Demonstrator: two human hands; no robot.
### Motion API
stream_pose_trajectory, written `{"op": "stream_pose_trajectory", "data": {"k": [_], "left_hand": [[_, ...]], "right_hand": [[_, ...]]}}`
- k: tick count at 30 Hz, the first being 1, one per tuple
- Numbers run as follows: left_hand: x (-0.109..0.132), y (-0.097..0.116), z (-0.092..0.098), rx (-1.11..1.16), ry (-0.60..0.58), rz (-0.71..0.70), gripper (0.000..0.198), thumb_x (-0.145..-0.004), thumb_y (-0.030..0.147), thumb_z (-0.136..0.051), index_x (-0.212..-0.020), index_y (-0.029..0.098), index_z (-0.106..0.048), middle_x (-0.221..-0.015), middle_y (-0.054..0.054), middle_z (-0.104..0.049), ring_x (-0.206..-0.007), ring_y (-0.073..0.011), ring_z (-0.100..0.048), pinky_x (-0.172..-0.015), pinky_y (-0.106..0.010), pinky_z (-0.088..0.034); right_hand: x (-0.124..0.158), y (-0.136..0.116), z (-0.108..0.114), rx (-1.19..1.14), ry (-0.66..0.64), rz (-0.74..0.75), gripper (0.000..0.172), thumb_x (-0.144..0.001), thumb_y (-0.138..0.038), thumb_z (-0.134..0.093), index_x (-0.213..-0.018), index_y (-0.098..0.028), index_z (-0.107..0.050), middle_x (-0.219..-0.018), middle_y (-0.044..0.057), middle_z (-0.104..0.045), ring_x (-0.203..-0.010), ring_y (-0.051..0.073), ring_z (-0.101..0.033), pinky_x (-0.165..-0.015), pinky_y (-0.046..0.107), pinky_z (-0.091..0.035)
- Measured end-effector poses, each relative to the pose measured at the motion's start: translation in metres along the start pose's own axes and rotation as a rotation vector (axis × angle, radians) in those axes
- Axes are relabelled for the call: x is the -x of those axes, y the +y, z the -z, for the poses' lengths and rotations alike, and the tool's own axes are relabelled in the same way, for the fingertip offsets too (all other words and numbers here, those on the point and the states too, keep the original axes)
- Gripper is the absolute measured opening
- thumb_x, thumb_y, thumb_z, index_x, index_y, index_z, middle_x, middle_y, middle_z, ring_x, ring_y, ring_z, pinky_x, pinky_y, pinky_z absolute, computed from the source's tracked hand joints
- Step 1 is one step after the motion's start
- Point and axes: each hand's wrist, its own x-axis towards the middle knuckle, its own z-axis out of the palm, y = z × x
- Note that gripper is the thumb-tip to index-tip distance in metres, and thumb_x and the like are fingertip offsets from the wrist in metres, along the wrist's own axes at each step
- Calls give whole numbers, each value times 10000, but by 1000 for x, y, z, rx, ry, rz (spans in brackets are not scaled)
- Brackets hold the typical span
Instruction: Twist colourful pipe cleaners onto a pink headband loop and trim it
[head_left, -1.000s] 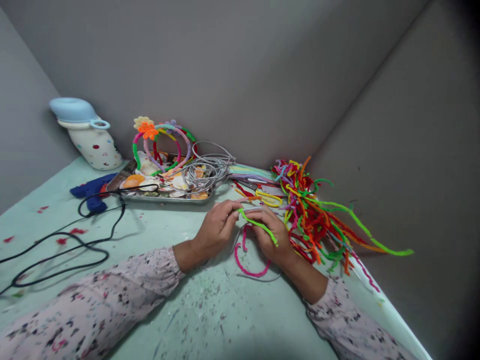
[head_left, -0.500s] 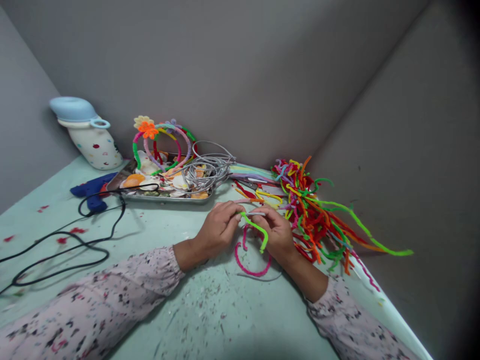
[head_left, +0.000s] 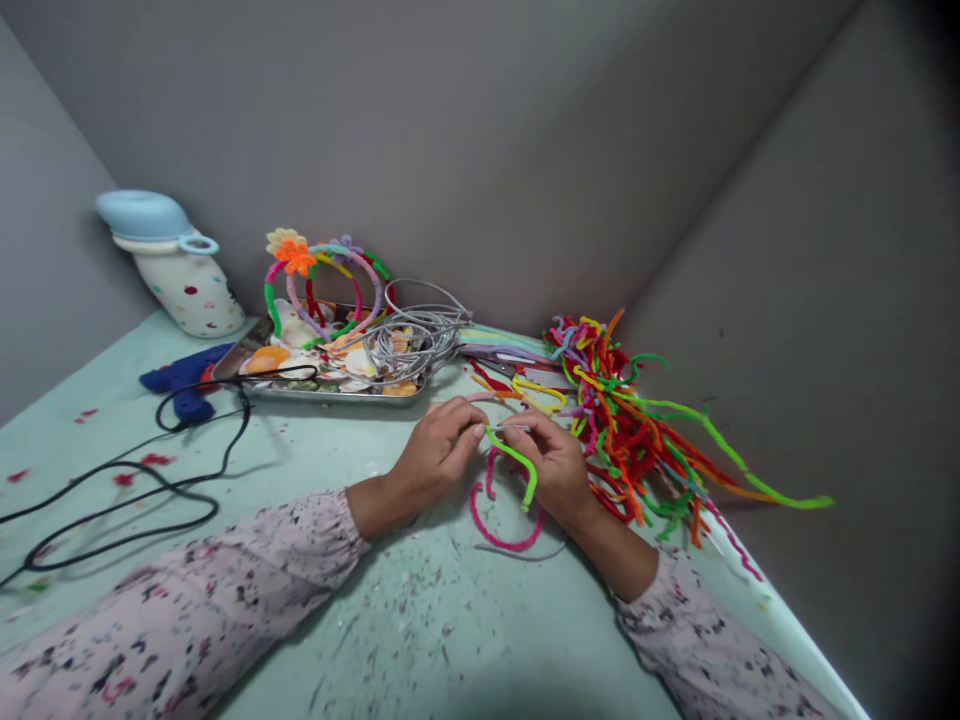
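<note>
Between my hands, a bright green pipe cleaner (head_left: 517,460) hangs down in a bent curve. My left hand (head_left: 442,450) pinches its upper end between thumb and fingers. Close beside it, my right hand (head_left: 555,465) is closed on a thin grey wire (head_left: 516,428), whose short end shows at the fingertips. The green pipe cleaner seems to meet the wire between the two hands; the join itself is hidden by my fingers. Under the hands lies a pink pipe cleaner ring (head_left: 514,545) with a gap, and a grey wire piece (head_left: 517,556) curves just below it.
A metal tray (head_left: 337,397) holds shells, finished pipe cleaner hoops (head_left: 291,300) and coiled grey wire (head_left: 420,340). Left of it are a blue glue gun (head_left: 187,378), its black cord (head_left: 217,500) and a bottle (head_left: 180,280). Tangled pipe cleaners (head_left: 622,430) lie right, near scissors (head_left: 506,368).
The grey wire's visible end looks shorter and has shifted slightly between my fingers. My hands stay nearly in place, and the green pipe cleaner has moved slightly right.
</note>
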Motion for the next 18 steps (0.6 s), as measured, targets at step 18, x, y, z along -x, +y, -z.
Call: {"op": "stream_pose_trajectory", "data": {"k": [18], "left_hand": [[-1,-2,-1,23,-44,-16,231,-958,269,-362,-841,186,-542,-864,-37,-619,-890,-200,-549,-834,-341,-370]], "right_hand": [[-2,-3,0,-52,3,-65,142,-847,-336,-615,-846,-213,-686,-830,26,-672,-777,177,-627,-698,292,-508]]}}
